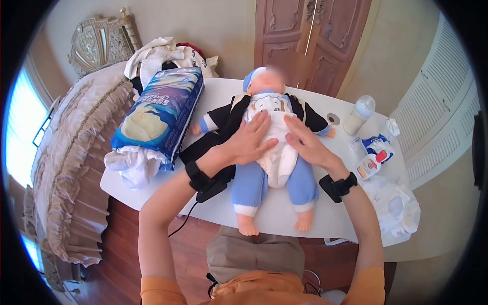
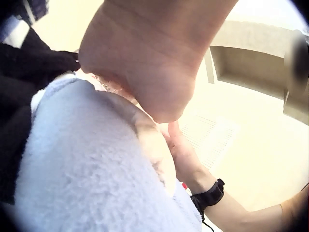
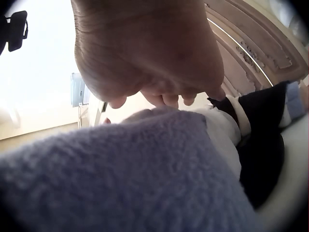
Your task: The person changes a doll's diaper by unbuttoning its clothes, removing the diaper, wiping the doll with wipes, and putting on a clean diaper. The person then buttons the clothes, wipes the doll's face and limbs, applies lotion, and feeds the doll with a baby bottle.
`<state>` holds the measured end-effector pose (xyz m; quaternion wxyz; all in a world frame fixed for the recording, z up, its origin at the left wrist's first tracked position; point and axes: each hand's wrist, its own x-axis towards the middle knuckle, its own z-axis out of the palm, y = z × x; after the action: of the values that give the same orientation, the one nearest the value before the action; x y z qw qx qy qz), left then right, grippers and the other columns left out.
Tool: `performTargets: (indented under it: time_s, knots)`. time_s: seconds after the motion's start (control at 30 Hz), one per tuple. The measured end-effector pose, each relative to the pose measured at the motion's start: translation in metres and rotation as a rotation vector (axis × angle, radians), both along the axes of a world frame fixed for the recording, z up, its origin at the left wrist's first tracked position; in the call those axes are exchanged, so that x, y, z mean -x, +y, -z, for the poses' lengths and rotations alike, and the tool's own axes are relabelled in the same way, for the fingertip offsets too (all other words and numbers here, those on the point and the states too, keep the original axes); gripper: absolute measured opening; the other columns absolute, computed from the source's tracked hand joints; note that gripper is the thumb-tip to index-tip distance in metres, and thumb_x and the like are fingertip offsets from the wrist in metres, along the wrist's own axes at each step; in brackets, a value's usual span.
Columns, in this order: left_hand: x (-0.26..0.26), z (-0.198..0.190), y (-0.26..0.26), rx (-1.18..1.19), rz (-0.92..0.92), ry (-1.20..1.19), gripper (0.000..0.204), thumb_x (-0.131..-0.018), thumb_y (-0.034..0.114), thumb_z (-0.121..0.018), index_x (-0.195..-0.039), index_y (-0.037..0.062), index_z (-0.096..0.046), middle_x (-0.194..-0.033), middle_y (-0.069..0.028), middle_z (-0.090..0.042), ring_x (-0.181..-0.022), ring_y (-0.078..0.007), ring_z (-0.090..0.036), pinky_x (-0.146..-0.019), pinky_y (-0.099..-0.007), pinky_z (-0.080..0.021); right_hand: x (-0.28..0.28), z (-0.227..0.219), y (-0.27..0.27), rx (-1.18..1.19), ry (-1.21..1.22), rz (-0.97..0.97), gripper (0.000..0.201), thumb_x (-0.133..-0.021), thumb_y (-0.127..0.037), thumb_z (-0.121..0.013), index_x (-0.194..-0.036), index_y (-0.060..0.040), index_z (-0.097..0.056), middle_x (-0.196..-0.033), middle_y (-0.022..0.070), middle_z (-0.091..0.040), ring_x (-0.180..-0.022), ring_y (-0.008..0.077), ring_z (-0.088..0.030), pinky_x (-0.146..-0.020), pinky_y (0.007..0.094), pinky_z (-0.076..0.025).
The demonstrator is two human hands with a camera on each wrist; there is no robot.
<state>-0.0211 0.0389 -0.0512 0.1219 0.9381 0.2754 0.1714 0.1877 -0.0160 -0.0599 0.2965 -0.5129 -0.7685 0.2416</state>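
A baby doll [image 1: 302, 185] in blue fleece trousers and a black jacket lies on its back on the white table, its feet toward me. Around its middle sits a white diaper [image 1: 278, 168], between the trouser legs and up over the belly. My left hand [image 1: 248, 140] lies on the diaper's left side with fingers extended. On the other side, my right hand [image 1: 311, 146] rests its straight fingers near the diaper's upper edge. Blue fleece [image 2: 91, 159] fills much of the left wrist view; in the right wrist view my right palm [image 3: 149, 53] hangs over the doll's trousers [image 3: 125, 174].
An opened diaper pack [image 1: 157, 114] lies on the left of the table [image 1: 206, 213]. To the right stand a baby bottle [image 1: 359, 116], a small white bottle with a red cap [image 1: 369, 165], a blue packet [image 1: 378, 145] and a crumpled plastic bag [image 1: 394, 206]. Clothes [image 1: 157, 56] are piled behind the pack.
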Motion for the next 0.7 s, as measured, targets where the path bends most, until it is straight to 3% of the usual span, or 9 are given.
performTargets:
  time_s: [0.07, 0.2, 0.27, 0.3, 0.37, 0.4, 0.47, 0.6, 0.7]
  knots:
    - [-0.005, 0.005, 0.006, 0.111, 0.043, 0.07, 0.069, -0.087, 0.047, -0.03, -0.13, -0.0051, -0.017, -0.136, -0.0235, -0.015, -0.129, -0.034, -0.011, -0.1, -0.0511, -0.016, -0.005, 0.007, 0.006, 0.01, -0.049, -0.048, 0.059, -0.088, -0.038, -0.04, -0.13, -0.0004, -0.026, -0.139, 0.0134, -0.019, -0.13, 0.027, -0.008, -0.104, 0.036, -0.01]
    - [-0.01, 0.004, 0.014, 0.129, 0.055, -0.011, 0.068, -0.087, 0.047, -0.031, -0.129, -0.0044, -0.021, -0.136, -0.0231, -0.017, -0.128, -0.033, -0.013, -0.099, -0.0524, -0.019, 0.002, 0.005, 0.01, -0.031, 0.113, 0.019, 0.055, -0.087, -0.034, -0.044, -0.128, 0.0013, -0.031, -0.139, 0.0135, -0.019, -0.13, 0.0253, -0.009, -0.104, 0.0341, -0.01]
    - [-0.013, 0.005, 0.017, 0.035, 0.017, -0.07, 0.054, -0.087, 0.035, -0.04, -0.124, -0.0044, -0.033, -0.129, -0.0231, -0.031, -0.124, -0.0326, -0.025, -0.098, -0.0415, -0.025, -0.001, 0.015, 0.019, -0.085, 0.188, 0.038, 0.051, -0.085, -0.031, -0.05, -0.121, 0.0034, -0.04, -0.13, 0.018, -0.034, -0.125, 0.0253, -0.027, -0.1, 0.0327, -0.023]
    - [-0.013, 0.006, 0.022, 0.034, 0.017, -0.071, 0.054, -0.087, 0.035, -0.04, -0.124, -0.0044, -0.033, -0.129, -0.0231, -0.031, -0.124, -0.0326, -0.025, -0.098, -0.0415, -0.025, -0.007, 0.012, 0.025, -0.085, 0.188, 0.038, 0.051, -0.085, -0.031, -0.05, -0.121, 0.0034, -0.04, -0.13, 0.018, -0.034, -0.125, 0.0253, -0.027, -0.1, 0.0327, -0.023]
    - [-0.01, 0.009, 0.039, 0.05, -0.208, -0.45, 0.046, -0.08, 0.027, -0.05, -0.111, -0.0062, -0.044, -0.118, -0.0239, -0.043, -0.112, -0.0358, -0.039, -0.093, -0.0445, -0.031, -0.027, 0.003, 0.037, -0.065, 0.414, 0.384, 0.043, -0.077, -0.026, -0.06, -0.105, 0.0056, -0.052, -0.106, 0.0185, -0.055, -0.103, 0.0243, -0.051, -0.086, 0.031, -0.04]
    - [-0.008, 0.005, 0.045, -0.026, -0.309, -0.497, 0.038, -0.072, 0.017, -0.056, -0.101, -0.0059, -0.049, -0.107, -0.024, -0.049, -0.1, -0.0356, -0.046, -0.088, -0.0403, -0.035, -0.034, 0.003, 0.044, -0.062, 0.414, 0.384, 0.043, -0.077, -0.026, -0.06, -0.105, 0.0056, -0.052, -0.106, 0.0185, -0.055, -0.103, 0.0243, -0.051, -0.086, 0.031, -0.04]
    - [-0.004, 0.021, 0.07, -0.191, -0.512, -0.391, 0.037, -0.067, 0.017, -0.057, -0.096, -0.0057, -0.051, -0.096, -0.0239, -0.054, -0.089, -0.036, -0.051, -0.083, -0.0402, -0.039, -0.044, 0.009, 0.056, -0.083, 0.317, 0.655, 0.033, -0.07, -0.022, -0.065, -0.085, 0.006, -0.057, -0.078, 0.014, -0.062, -0.077, 0.0229, -0.06, -0.068, 0.0311, -0.046]
    - [-0.005, 0.023, 0.086, 0.003, -0.596, -0.259, 0.041, -0.066, 0.021, -0.058, -0.096, -0.0059, -0.052, -0.089, -0.0232, -0.056, -0.083, -0.0368, -0.055, -0.077, -0.0396, -0.042, -0.038, 0.023, 0.078, -0.067, 0.247, 0.674, 0.028, -0.066, -0.019, -0.066, -0.079, 0.0045, -0.057, -0.071, 0.0135, -0.061, -0.072, 0.0249, -0.061, -0.064, 0.0328, -0.047]
    - [-0.003, 0.03, 0.09, 0.032, -0.623, -0.299, 0.027, -0.068, 0.019, -0.056, -0.081, -0.0036, -0.052, -0.072, -0.025, -0.055, -0.071, -0.0415, -0.054, -0.069, -0.0437, -0.043, -0.032, 0.03, 0.088, -0.113, 0.166, 0.732, 0.015, -0.071, -0.013, -0.06, -0.078, -0.0005, -0.057, -0.07, 0.0152, -0.06, -0.069, 0.0309, -0.058, -0.063, 0.0372, -0.045]
